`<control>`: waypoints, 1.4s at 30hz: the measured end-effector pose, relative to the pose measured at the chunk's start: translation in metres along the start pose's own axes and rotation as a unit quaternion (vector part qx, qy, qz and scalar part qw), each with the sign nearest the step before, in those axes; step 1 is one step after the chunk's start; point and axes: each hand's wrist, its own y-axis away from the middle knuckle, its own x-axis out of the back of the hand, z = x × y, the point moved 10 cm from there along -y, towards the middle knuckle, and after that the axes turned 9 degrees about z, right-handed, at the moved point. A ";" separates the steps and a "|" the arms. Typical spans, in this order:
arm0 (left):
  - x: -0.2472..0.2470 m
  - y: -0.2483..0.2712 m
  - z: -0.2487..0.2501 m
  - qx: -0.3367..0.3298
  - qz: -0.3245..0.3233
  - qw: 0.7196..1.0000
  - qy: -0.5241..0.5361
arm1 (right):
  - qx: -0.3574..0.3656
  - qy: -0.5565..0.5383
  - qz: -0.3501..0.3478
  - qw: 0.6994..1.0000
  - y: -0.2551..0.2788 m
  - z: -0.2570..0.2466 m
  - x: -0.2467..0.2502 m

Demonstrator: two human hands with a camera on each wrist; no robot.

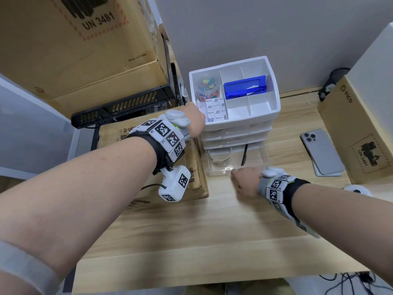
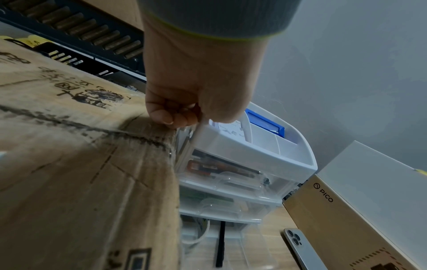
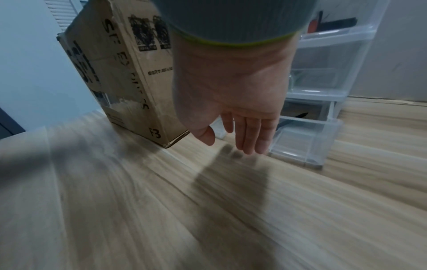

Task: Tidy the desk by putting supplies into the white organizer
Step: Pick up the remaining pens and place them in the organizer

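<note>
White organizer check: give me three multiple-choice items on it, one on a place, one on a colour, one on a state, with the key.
1. Where in the white organizer is the jar of coloured clips?
A. top tray, back left compartment
B. bottom drawer
C. on the desk beside it

2. What colour is the box in the top tray?
A. red
B. blue
C. green

3. How does the bottom drawer stand?
A. shut
B. removed
C. pulled out

Answers: 1 A, the head view shows it in that corner. 2 B, plainly blue. 3 C, it juts forward, the right hand at its front.
</note>
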 end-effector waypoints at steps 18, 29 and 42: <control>-0.008 0.003 0.007 -0.011 -0.082 0.995 0.060 | -0.077 -0.020 0.027 0.996 -0.059 0.023 0.039; -0.011 -0.009 -0.014 0.104 0.025 0.965 0.240 | -0.103 0.010 0.029 0.994 -0.067 0.025 0.037; -0.010 -0.009 0.003 0.000 -0.017 1.000 0.006 | -0.111 -0.007 0.024 0.994 -0.055 0.020 0.044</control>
